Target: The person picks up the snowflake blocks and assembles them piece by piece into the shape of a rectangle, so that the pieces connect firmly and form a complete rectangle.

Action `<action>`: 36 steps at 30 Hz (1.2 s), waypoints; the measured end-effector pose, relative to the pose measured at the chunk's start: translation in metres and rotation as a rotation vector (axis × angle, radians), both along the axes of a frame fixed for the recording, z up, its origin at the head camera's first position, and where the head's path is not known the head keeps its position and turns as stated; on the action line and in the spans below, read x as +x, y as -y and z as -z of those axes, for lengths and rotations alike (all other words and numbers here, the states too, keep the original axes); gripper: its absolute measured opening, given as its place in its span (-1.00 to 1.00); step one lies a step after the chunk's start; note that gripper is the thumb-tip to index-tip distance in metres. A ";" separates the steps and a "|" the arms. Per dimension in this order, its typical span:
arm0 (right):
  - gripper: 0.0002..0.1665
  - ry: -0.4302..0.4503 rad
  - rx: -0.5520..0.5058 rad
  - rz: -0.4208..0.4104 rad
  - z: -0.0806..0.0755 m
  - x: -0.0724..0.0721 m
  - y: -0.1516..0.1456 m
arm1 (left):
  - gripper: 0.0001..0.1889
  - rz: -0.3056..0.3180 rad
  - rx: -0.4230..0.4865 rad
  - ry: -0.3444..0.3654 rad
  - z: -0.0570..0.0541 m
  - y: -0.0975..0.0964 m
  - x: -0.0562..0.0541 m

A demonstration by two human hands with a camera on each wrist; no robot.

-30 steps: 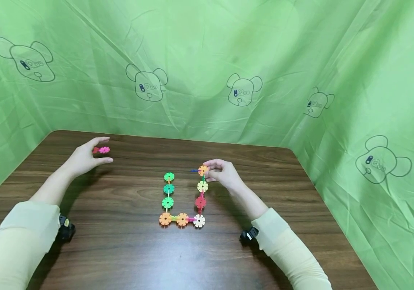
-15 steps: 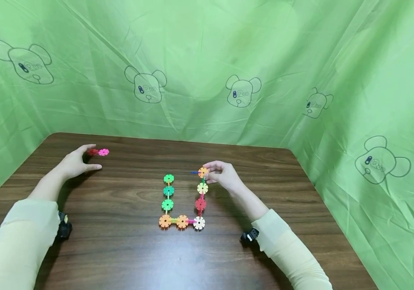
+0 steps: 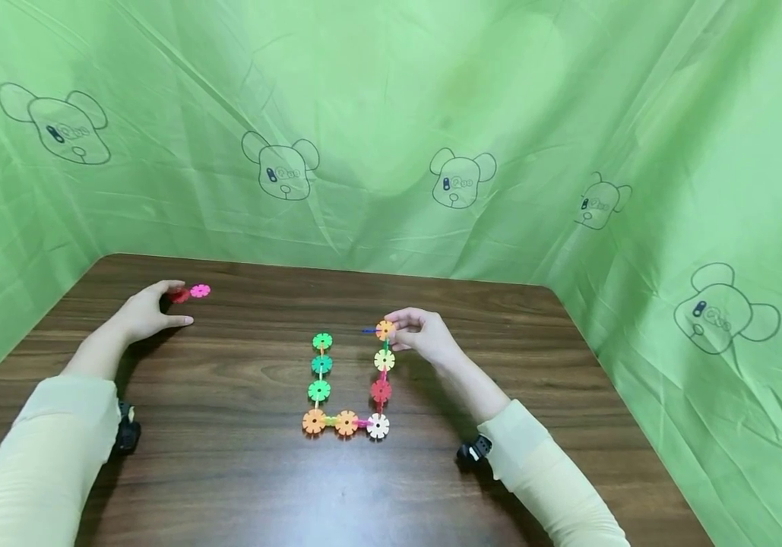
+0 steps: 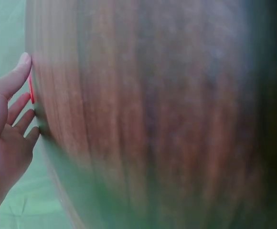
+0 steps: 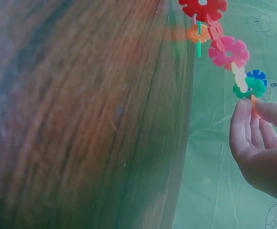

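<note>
A U-shaped chain of notched interlocking discs stands on the table, with green discs (image 3: pixel 321 365) on its left side. Orange discs (image 3: pixel 346 423) and a white disc (image 3: pixel 378 425) form the near side; a red disc (image 3: pixel 381 391) and a pale yellow disc (image 3: pixel 384 360) are on the right. My right hand (image 3: pixel 429 339) pinches the orange disc (image 3: pixel 384 330) at the right side's far end, from which a blue disc (image 3: pixel 368 331) sticks out leftward. At the far left, my left hand (image 3: pixel 144 314) has thumb and fingers spread around a red disc (image 3: pixel 180 296), beside a pink disc (image 3: pixel 201 291).
The brown wooden table (image 3: pixel 247 471) has its far edge against a green curtain (image 3: pixel 377 99) printed with bear heads. Curtain also runs along the left and right sides. A dark camera (image 3: pixel 475 451) sits at the right wrist.
My left hand has shifted left and a little nearer, so more of the red disc shows. The right hand keeps its pinch on the orange disc. The whole view has tilted slightly.
</note>
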State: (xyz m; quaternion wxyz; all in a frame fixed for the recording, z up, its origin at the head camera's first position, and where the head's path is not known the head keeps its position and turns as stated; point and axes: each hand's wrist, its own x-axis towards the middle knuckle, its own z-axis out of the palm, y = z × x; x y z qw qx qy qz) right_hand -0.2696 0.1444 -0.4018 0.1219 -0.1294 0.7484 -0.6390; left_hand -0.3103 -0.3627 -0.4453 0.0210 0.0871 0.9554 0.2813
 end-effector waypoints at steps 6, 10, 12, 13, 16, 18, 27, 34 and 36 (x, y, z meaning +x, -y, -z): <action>-0.66 -0.021 0.004 -0.006 0.001 0.001 -0.001 | -0.43 0.024 0.030 -0.098 0.002 0.001 0.003; -0.66 -0.013 0.005 -0.005 0.002 0.002 0.000 | -0.52 0.027 0.054 -0.079 0.001 0.000 0.005; -0.65 -0.007 0.004 -0.011 0.002 0.003 0.000 | -0.53 0.025 0.061 -0.065 0.000 0.000 0.006; -0.65 -0.004 0.005 -0.015 0.003 0.003 0.001 | -0.53 0.024 0.065 -0.059 0.000 0.000 0.006; -0.64 -0.005 0.009 -0.025 0.003 0.003 0.001 | -0.54 0.024 0.063 -0.053 0.001 0.000 0.005; -0.64 -0.009 0.014 -0.026 0.003 0.003 0.001 | -0.55 0.030 0.057 -0.055 0.001 -0.001 0.004; -0.63 -0.004 0.015 -0.006 -0.001 0.002 0.002 | -0.60 0.046 0.049 -0.046 -0.001 -0.005 0.002; -0.65 -0.003 0.024 -0.004 -0.001 0.003 0.001 | -0.70 0.065 0.028 -0.053 0.000 -0.007 0.001; -0.66 -0.001 0.023 -0.004 -0.001 0.003 0.001 | -0.70 0.052 0.028 -0.045 0.000 -0.006 0.001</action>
